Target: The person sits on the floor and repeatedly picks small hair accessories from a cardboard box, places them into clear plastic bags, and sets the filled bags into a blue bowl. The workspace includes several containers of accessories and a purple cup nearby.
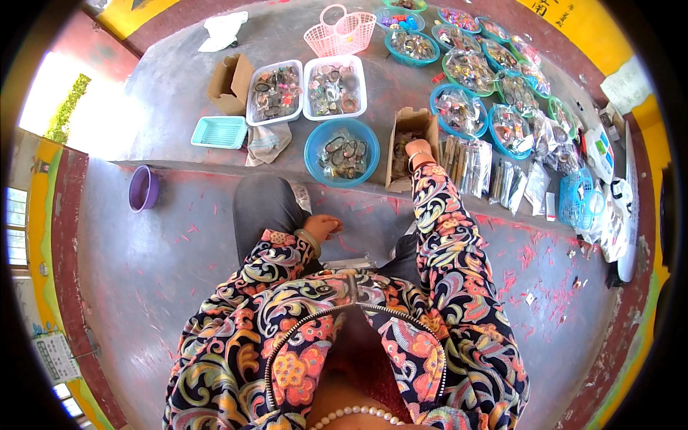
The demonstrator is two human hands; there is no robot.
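My right hand [419,152] reaches over the near right side of an open cardboard box [396,166] on the raised grey ledge. Its fingers look curled, and what they hold, if anything, is hidden. Dark small items show inside the box beside the hand. My left hand [322,228], with a pale bangle [308,242] at the wrist, hovers low by my left knee. Its fingers are loosely bent and a little apart, with nothing visible in them. Just left of the box stands a round blue basin [312,163] with bagged dark bands in it.
Two white tubs [251,115] of bagged items, a turquoise tray [218,132], another cardboard box [228,84] and a pink basket [337,36] stand on the ledge. Several filled bowls and flat packets [469,166] lie to the right. A purple bucket [144,188] is at the left.
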